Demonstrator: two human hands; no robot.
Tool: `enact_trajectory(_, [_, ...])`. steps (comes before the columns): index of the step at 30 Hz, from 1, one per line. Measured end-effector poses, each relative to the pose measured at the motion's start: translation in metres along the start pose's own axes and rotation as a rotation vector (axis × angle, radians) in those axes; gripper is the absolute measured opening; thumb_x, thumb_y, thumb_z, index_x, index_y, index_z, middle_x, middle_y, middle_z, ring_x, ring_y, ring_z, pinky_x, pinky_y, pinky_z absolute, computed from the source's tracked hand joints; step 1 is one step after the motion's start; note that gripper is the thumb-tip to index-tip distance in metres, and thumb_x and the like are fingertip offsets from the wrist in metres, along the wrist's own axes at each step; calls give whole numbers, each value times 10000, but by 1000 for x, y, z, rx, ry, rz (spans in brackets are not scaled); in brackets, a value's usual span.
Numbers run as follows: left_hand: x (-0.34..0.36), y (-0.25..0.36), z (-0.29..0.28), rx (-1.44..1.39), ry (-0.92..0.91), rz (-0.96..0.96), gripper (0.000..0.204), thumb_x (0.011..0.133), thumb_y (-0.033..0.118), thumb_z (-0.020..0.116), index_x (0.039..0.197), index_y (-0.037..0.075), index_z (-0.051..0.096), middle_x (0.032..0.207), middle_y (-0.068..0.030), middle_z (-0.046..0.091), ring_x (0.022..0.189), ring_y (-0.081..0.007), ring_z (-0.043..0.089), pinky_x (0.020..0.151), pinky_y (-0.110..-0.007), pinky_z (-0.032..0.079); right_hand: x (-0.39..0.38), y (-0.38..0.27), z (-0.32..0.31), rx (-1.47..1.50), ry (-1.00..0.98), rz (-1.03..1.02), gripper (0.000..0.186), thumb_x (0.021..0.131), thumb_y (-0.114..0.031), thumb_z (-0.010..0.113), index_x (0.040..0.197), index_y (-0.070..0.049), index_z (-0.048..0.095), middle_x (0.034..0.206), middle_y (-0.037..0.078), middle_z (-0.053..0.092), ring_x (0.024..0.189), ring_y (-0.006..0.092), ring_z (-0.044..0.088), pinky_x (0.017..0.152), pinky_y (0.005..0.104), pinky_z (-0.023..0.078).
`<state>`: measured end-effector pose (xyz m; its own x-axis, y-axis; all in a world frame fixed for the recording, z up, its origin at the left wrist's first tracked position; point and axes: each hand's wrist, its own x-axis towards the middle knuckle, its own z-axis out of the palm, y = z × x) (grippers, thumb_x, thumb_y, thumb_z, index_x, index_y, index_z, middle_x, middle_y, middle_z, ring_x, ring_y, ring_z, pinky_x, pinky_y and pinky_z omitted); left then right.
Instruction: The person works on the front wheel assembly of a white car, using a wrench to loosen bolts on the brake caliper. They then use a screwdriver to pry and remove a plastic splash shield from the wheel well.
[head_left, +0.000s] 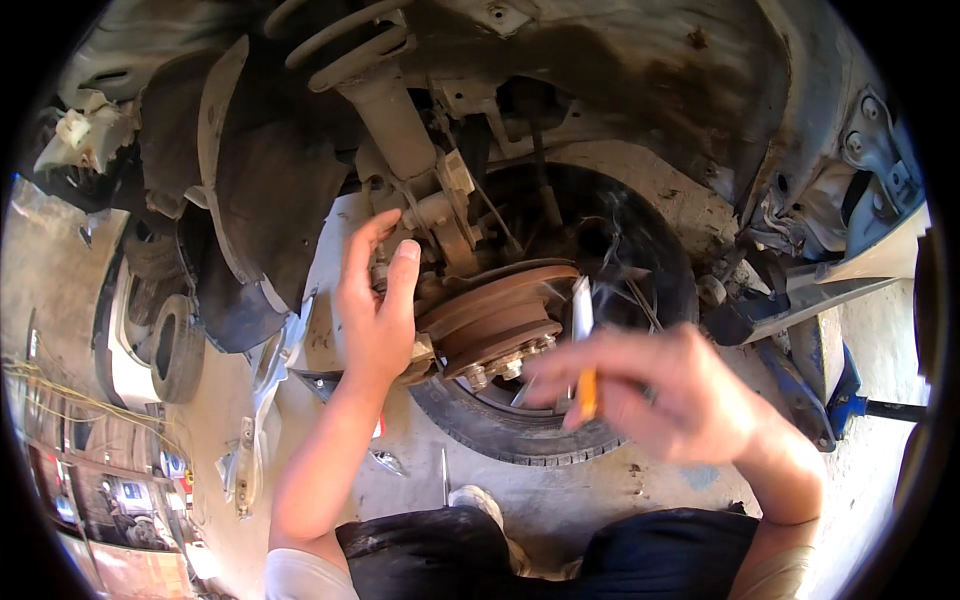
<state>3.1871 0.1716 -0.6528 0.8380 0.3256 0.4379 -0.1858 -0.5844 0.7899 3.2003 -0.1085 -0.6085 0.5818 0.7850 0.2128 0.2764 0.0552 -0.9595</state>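
My left hand (382, 310) is raised at the left of the rusty brake disc (500, 290), beside the strut bracket (435, 215), its thumb up and fingers apart and slightly curled. Whether its fingertips touch the metal behind them, I cannot tell. My right hand (660, 390), blurred by motion, holds a white cigarette with an orange filter (583, 315) between its fingers, in front of the disc's right side, with smoke rising from it. Below the disc's edge, the hub studs (510, 365) show near my right fingertips. A loose wheel with a tyre (480, 435) lies on the floor behind the hub.
The wheel arch (650, 90) spans the top, with a hanging dark liner (260, 230) at left. A blue jack (845, 385) stands at right. Spare tyres (175, 350), cables and clutter lie at left. A thin metal rod (444, 475) lies on the floor near my shoe (478, 505).
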Motion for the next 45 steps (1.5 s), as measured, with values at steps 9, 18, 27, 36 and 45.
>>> enact_trajectory(9, [1, -4, 0, 0, -36, 26, 384, 1018, 236, 537, 1312, -11, 549, 1207, -105, 601, 1163, -174, 527, 1037, -301, 365, -11, -36, 43, 145, -373, -340, 436, 840, 12, 658, 1271, -53, 645, 866, 69, 731, 642, 187, 695, 543, 299, 570])
enact_trajectory(18, [2, -2, 2, -71, -4, 19, 361, 1000, 220, 571, 1285, 0, 569, 1165, -119, 633, 1112, -176, 563, 987, -303, 408, -21, -51, 47, 223, -487, -389, 490, 786, 39, 682, 1268, -42, 635, 855, 64, 728, 654, 176, 682, 534, 279, 555])
enact_trajectory(27, [3, -3, 0, -79, -14, 23, 353, 1016, 213, 540, 1290, -8, 564, 1164, -117, 630, 1097, -168, 560, 987, -301, 408, -28, -42, 59, 439, -440, -407, 540, 766, 46, 682, 1294, -42, 611, 897, 81, 728, 721, 206, 696, 584, 302, 580])
enact_trajectory(36, [5, 0, 3, -80, -12, 44, 350, 1019, 207, 532, 1290, -11, 565, 1155, -116, 638, 1071, -160, 567, 981, -303, 413, -37, -43, 60, 446, -498, -340, 524, 829, 36, 661, 1338, -56, 576, 955, 102, 725, 687, 207, 686, 595, 303, 580])
enact_trajectory(45, [2, 8, 3, -5, -2, 20, 347, 1015, 204, 531, 1282, -15, 572, 1118, -109, 645, 1052, -155, 570, 964, -298, 419, 28, 43, 1, -43, 353, 35, 428, 887, -48, 627, 1311, -28, 569, 911, 126, 702, 806, 220, 690, 717, 297, 548])
